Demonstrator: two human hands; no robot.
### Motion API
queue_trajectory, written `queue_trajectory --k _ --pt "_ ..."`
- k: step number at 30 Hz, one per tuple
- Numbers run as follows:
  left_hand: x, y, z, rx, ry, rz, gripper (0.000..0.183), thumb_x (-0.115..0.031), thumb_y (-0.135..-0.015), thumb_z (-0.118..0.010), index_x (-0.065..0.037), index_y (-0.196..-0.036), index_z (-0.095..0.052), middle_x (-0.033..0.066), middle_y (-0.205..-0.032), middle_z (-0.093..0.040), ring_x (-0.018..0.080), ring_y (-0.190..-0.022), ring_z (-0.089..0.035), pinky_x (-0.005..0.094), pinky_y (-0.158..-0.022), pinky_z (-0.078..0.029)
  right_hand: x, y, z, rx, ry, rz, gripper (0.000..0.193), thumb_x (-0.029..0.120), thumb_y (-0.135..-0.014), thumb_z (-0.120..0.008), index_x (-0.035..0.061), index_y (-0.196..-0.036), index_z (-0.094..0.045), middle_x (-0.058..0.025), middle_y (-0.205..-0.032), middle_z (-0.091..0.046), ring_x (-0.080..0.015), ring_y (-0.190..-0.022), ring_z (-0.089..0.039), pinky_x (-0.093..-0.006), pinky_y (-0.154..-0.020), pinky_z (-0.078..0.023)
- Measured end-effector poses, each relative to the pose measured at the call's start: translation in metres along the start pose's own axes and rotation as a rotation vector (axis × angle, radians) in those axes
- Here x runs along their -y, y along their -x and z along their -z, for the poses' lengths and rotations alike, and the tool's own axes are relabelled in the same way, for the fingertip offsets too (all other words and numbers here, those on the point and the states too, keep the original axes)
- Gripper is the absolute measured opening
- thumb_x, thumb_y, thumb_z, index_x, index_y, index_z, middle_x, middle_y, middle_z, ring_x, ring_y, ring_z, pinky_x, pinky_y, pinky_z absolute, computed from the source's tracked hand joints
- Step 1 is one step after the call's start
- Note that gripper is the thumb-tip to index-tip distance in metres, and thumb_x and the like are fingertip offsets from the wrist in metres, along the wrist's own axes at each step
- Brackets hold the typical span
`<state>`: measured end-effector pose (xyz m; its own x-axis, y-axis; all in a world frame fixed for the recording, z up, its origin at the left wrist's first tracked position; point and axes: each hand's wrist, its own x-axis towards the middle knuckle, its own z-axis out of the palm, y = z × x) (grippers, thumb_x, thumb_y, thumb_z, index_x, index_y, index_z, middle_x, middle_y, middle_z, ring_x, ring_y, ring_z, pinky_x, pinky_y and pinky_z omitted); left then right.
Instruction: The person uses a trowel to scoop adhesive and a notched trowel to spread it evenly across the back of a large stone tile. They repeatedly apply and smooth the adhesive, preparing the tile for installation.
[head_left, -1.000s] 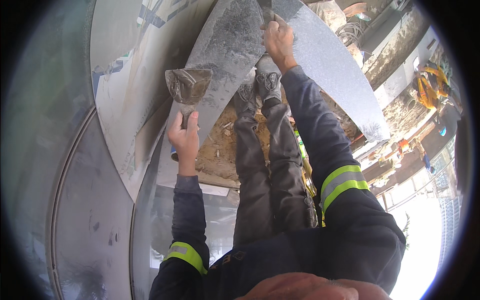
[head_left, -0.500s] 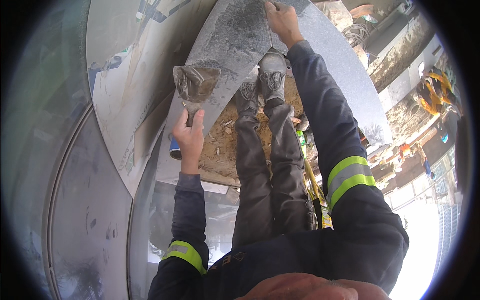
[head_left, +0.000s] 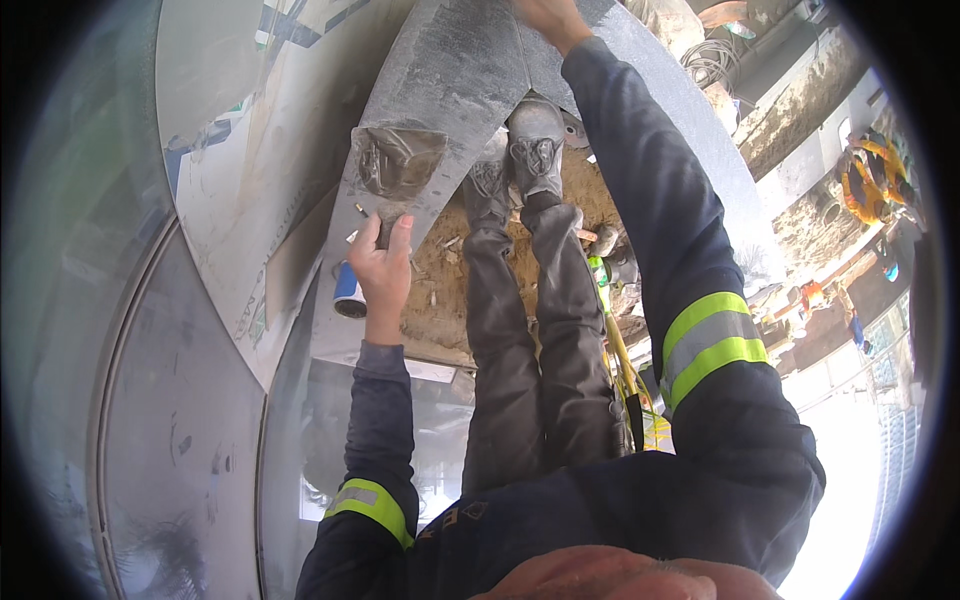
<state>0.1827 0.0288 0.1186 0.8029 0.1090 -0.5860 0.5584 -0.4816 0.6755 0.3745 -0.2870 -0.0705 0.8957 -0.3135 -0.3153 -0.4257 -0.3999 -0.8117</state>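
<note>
In my left hand is the short handle of a putty knife, my fingers closed round it. Its broad, flared blade is smeared with dark grey paste and is held over the left part of a dusty grey slab. My right hand reaches over the slab's far part, near the seam between two pieces. The upper picture edge cuts off its fingers, so I cannot make out what they hold or touch. A blue-and-white cylinder lies just left of my left wrist.
Under the slab's inner edge are my shoes on sandy, rubble-strewn ground. Large pale panels stand along the left. Coiled cable, planks and debris lie at the right. A yellow pole is beside my legs.
My right hand has moved farther away, so its fingers have left the picture. The putty knife stays in my left hand, nearly in place. More of the blue-and-white cylinder shows.
</note>
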Motion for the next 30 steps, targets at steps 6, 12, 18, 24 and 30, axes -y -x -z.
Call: queue_trajectory --k 6,12,18,24,30 --pt "-0.012 0.0 -0.005 0.009 0.044 0.063 0.016 -0.01 -0.094 -0.074 0.003 -0.103 -0.07 -0.0029 -0.075 -0.057 0.0048 -0.066 -0.047 0.024 -0.06 -0.04 -0.018 0.02 -0.001 0.028 0.069 0.062 0.037 0.028 -0.099 -0.059 -0.0005 -0.119 -0.072 -0.028 -0.112 -0.071 -0.0447 -0.111 -0.067 -0.0468 -0.093 -0.053" --pt "-0.021 -0.009 -0.006 0.023 -0.002 0.04 0.017 -0.012 -0.096 -0.073 0.003 -0.105 -0.07 -0.0027 -0.077 -0.058 0.0048 -0.065 -0.049 0.0242 -0.059 -0.042 -0.022 0.034 -0.021 -0.144 -0.088 0.084 0.039 0.029 -0.101 -0.057 -0.0014 -0.121 -0.07 -0.028 -0.113 -0.071 -0.0439 -0.112 -0.067 -0.0454 -0.095 -0.053" --pt "-0.023 -0.012 -0.004 0.042 0.012 0.044 0.016 -0.008 -0.098 -0.069 0.004 -0.108 -0.07 -0.0025 -0.081 -0.062 0.0038 -0.062 -0.05 0.0232 -0.057 -0.041 0.015 0.006 -0.044 -0.135 -0.201 0.073 0.038 0.029 -0.099 -0.059 -0.0001 -0.119 -0.072 -0.0289 -0.111 -0.07 -0.0427 -0.111 -0.068 -0.0447 -0.095 -0.053" --pt "-0.027 -0.012 -0.006 0.002 0.055 0.061 0.018 -0.015 -0.095 -0.075 0.001 -0.092 -0.065 -0.0031 -0.07 -0.055 0.005 -0.062 -0.048 0.0244 -0.057 -0.041 0.026 0.021 -0.041 0.055 -0.039 0.107 0.038 0.029 -0.099 -0.059 0.0007 -0.122 -0.071 -0.0279 -0.112 -0.071 -0.0413 -0.112 -0.069 -0.0459 -0.095 -0.053" --pt "-0.019 -0.015 -0.005 -0.025 0.07 0.028 0.023 -0.012 -0.093 -0.076 0.001 -0.084 -0.06 -0.0014 -0.069 -0.054 0.0065 -0.063 -0.046 0.0266 -0.058 -0.041 0.019 0.027 0.047 0.071 0.142 0.17 0.036 0.024 -0.098 -0.06 -0.0007 -0.123 -0.069 -0.0287 -0.112 -0.07 -0.0429 -0.111 -0.068 -0.047 -0.094 -0.052"
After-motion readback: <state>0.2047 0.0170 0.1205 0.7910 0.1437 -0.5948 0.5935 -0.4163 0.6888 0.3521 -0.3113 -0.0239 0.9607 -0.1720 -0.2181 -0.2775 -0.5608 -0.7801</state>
